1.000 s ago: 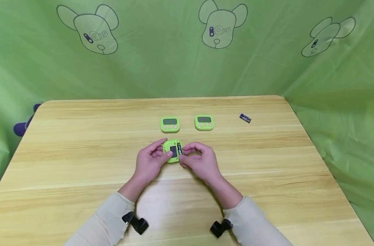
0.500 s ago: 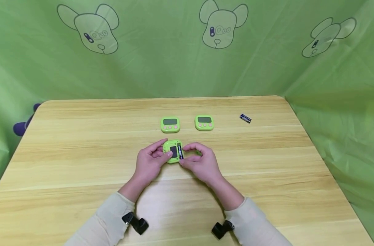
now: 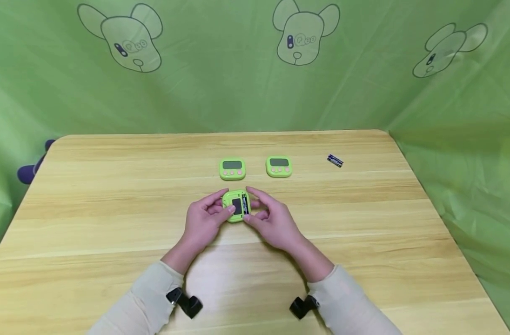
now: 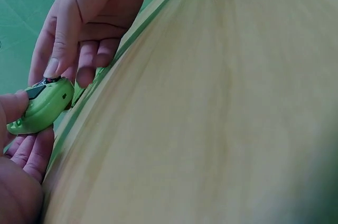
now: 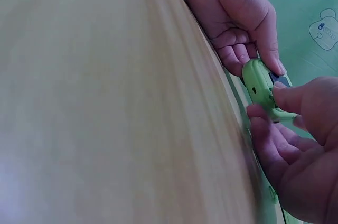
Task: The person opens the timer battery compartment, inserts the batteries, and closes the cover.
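A light-green digital timer (image 3: 227,200) is held back side up between both hands, its battery compartment uncovered. In that compartment lies a dark AAA battery (image 3: 245,204), along the right side. My left hand (image 3: 202,221) grips the timer from the left, thumb on its back and fingers at the edge and below. My right hand (image 3: 278,225) holds the opposite side, with the thumb at the battery's near end and the index finger at the far corner; the right wrist view has its other fingers beneath. A small green piece (image 5: 273,194) shows below my right hand there.
Two more green timers, a left one (image 3: 232,175) and a right one (image 3: 278,173), lie screen up beyond the hands. Farther right are loose dark-blue batteries (image 3: 335,161) side by side. A green curtain (image 3: 221,93) hangs behind the wooden table (image 3: 112,200).
The right thumb has moved down the battery to its near end, and the battery now sits lower in the compartment. The right index finger has stretched to the timer's far corner.
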Available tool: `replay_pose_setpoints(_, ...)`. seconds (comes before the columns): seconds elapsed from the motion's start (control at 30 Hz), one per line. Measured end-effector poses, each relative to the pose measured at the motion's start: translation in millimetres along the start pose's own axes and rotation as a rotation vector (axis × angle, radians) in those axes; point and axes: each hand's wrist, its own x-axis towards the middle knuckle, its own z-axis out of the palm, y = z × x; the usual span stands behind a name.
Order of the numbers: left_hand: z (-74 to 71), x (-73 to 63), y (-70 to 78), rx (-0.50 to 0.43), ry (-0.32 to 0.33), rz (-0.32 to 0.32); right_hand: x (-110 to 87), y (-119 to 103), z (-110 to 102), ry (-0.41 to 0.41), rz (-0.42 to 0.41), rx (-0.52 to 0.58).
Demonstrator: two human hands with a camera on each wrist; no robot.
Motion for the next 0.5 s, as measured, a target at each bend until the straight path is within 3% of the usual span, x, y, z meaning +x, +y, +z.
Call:
replay_pose_setpoints(0.2, -0.1, 0.5, -0.5, 0.015, -0.002, -0.013, 2.2, 1.7, -0.2, -0.030, -0.030, 0.016)
replay_pose_setpoints(0.5, -0.2, -2.3, 5.7, 0.046, -0.016, 0.004, 4.8, 3.4, 3.5, 0.042, 0.092, 0.146)
